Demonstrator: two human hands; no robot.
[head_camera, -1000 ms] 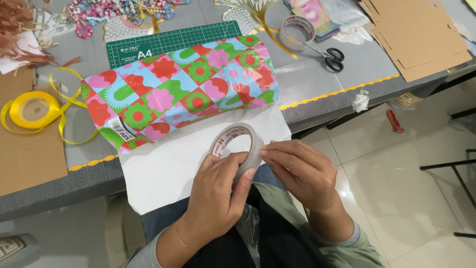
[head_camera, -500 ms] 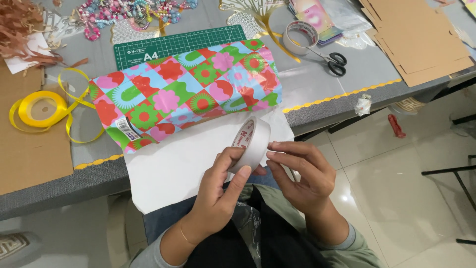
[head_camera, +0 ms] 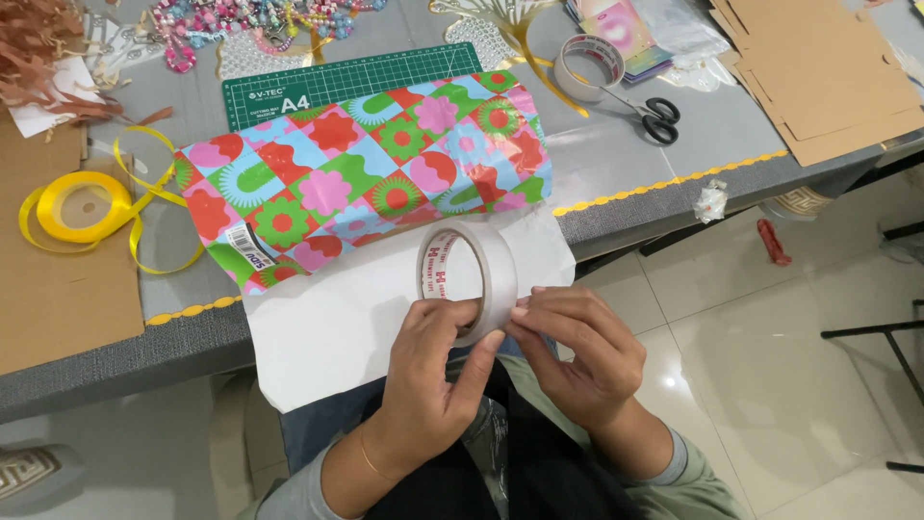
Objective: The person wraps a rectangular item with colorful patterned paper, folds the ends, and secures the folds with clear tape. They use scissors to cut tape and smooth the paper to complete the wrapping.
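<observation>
My left hand (head_camera: 435, 371) grips a white roll of tape (head_camera: 474, 274), thumb through its core, holding it upright over my lap. The fingertips of my right hand (head_camera: 576, 349) pick at the roll's outer edge on the right side. Just behind the roll lies a box wrapped in bright flowered paper (head_camera: 371, 173), pink, green, red and blue. The paper's white underside (head_camera: 337, 318) hangs over the front edge of the grey table (head_camera: 115, 371).
A green cutting mat (head_camera: 327, 82) lies behind the box. Yellow ribbon (head_camera: 82, 207) sits on brown cardboard (head_camera: 58, 289) at left. A second tape roll (head_camera: 589, 65), black scissors (head_camera: 656, 117) and stacked cardboard (head_camera: 818, 72) are at right. Beads (head_camera: 241, 19) lie at the back.
The tape roll has turned from lying nearly flat to standing on edge, and both hands have shifted slightly right and nearer to me while the right fingers work at its rim.
</observation>
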